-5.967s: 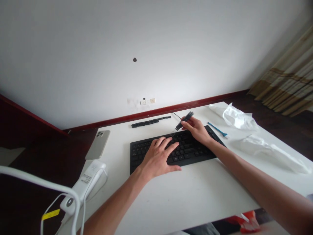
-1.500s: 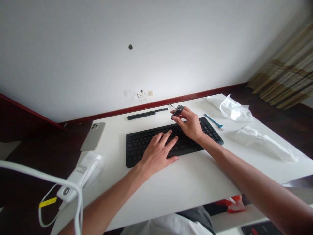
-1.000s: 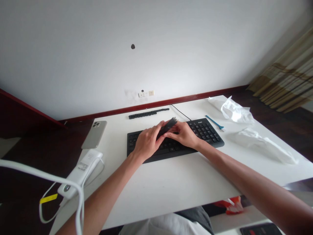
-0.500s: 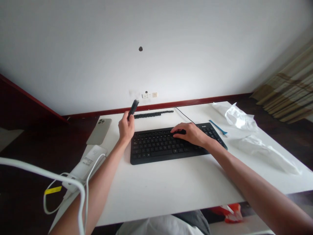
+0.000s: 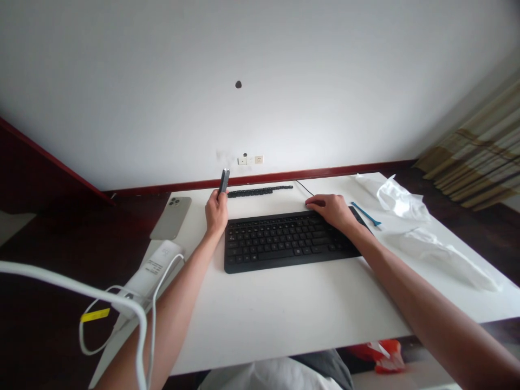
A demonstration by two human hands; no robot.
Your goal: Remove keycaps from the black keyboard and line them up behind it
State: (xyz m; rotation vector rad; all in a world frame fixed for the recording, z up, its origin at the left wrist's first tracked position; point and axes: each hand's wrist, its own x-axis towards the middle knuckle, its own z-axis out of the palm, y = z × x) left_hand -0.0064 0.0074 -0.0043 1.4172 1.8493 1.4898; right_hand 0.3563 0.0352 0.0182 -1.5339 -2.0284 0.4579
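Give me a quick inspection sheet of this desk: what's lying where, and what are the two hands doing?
Surface: white table, mostly bare at the near edge.
Job's things: black keyboard lying flat; dark slim tool held upright.
Clutter: phone face down at left; strip of black keys behind the keyboard; blue pick; white plastic bags at right.
Hands: left hand in a closed grip on the tool; right hand resting on the keyboard's far edge.
Cables: thin black cable; white cable at left.
Surroundings: white wall, curtain at right.
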